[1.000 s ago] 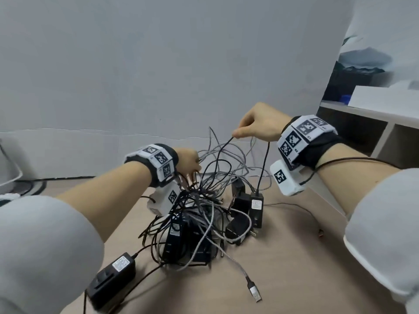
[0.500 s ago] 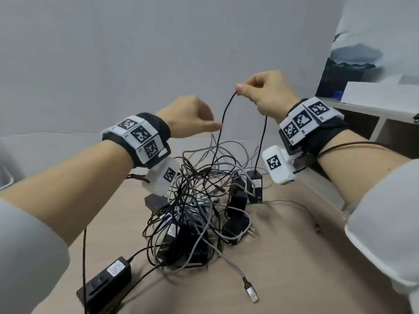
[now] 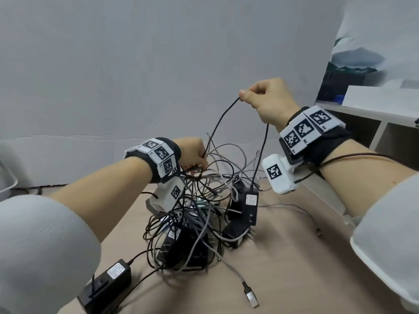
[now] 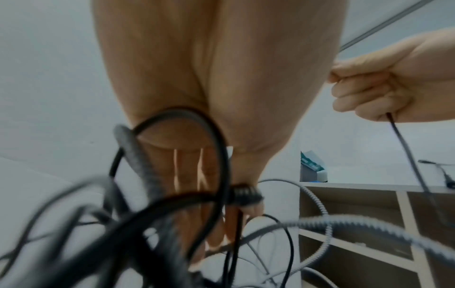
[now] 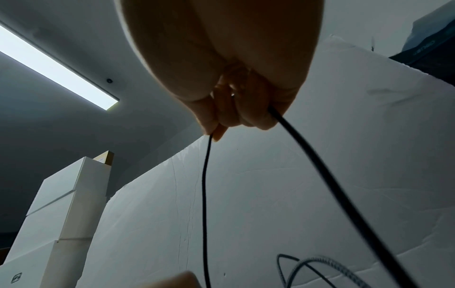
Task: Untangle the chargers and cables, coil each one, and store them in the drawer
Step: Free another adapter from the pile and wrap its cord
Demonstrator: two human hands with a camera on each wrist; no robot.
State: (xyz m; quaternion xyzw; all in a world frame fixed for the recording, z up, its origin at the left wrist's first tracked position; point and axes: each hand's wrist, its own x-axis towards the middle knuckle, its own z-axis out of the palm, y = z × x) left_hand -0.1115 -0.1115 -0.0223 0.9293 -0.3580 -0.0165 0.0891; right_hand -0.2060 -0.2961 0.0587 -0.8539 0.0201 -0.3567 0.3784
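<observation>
Pale grey wall (image 3: 158,64) fills the upper frame of the head view, wooden table (image 3: 294,268) across the bottom. White shelf unit (image 3: 385,123) at right edge with open compartments, a blue item (image 3: 339,99) and dark bag (image 3: 335,73) on top at upper right. Right wrist view: ceiling light strip (image 5: 56,66) upper left, stacked white boxes (image 5: 61,204) lower left.

Matt wood-look table (image 3: 283,257), braided cable (image 3: 229,266)
</observation>
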